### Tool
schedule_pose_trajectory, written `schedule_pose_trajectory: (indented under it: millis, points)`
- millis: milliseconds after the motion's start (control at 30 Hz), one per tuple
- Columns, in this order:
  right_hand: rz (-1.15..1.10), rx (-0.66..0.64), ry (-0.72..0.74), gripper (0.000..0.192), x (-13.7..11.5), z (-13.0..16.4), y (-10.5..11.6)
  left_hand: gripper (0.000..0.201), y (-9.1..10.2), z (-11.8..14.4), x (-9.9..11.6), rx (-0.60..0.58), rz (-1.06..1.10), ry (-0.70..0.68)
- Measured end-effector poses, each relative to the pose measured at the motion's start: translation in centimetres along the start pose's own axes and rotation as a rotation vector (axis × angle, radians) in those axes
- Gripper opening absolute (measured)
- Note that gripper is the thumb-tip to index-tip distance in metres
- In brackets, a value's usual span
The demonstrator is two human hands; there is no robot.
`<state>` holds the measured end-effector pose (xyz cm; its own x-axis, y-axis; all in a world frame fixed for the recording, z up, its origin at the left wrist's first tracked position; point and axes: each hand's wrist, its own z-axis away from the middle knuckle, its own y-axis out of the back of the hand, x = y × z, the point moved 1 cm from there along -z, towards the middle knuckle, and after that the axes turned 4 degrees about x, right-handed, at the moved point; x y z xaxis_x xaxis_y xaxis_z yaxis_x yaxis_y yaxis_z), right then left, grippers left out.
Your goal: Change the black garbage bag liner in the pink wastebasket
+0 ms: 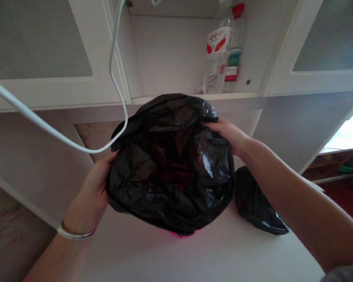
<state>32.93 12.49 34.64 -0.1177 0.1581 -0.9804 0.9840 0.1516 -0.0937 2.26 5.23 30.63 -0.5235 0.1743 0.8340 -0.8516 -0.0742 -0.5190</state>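
- A white cabinet (170, 55) filled the upper part of the frame, its middle shelf open.
- A white tabletop (153, 254) spread across the bottom centre.
- A black bag (170, 205) sat in the centre of the frame, its mouth wide open and its inside dark, with a reddish tint deep down.
- The hands were well apart, one on each side of it: the right hand (231, 135) was clamped on the bag's upper right rim; the left hand (97, 182) touched its left side, fingers hidden, so how far they were closed I could not tell.
- A second bag (254, 203), also black, lay at lower right, partly behind the right forearm.
- A white cable (47, 127) looped through the upper left.
- A clear bottle (217, 58) and a red-capped bottle (233, 64) stood on the shelf, upper right of centre.
- A silver bangle (76, 235) circled the left wrist, lower left.
- A pink edge (184, 234) showed under the black bag.
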Motion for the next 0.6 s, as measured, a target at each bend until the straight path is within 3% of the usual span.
schedule_pose_trajectory:
  millis: [100,167,233,333,467,600]
  points:
    - [0.242,-0.279,-0.004,0.029,3.4,0.5,-0.4,0.041,1.4,-0.5,-1.6,0.117,0.025,0.181]
    - [0.399,-0.462,0.001,0.028,4.9,0.6,-0.8,0.04,2.6,-0.9,-2.5,0.161,0.032,0.22]
    - [0.502,-0.56,0.011,0.023,6.0,0.5,-1.0,0.039,3.7,-1.4,-3.1,0.188,0.024,0.215]
    - [0.566,-0.6,-0.094,0.016,7.3,0.4,-0.5,0.037,4.9,-2.1,-3.4,0.246,-0.014,0.131]
    - [0.38,-0.58,-0.495,0.023,8.1,1.4,1.8,0.033,5.2,-3.2,-3.1,0.3,-0.062,0.025]
    - [0.122,-0.425,-0.599,0.022,7.3,2.9,4.3,0.037,4.1,-5.0,-3.4,0.202,-0.118,0.086]
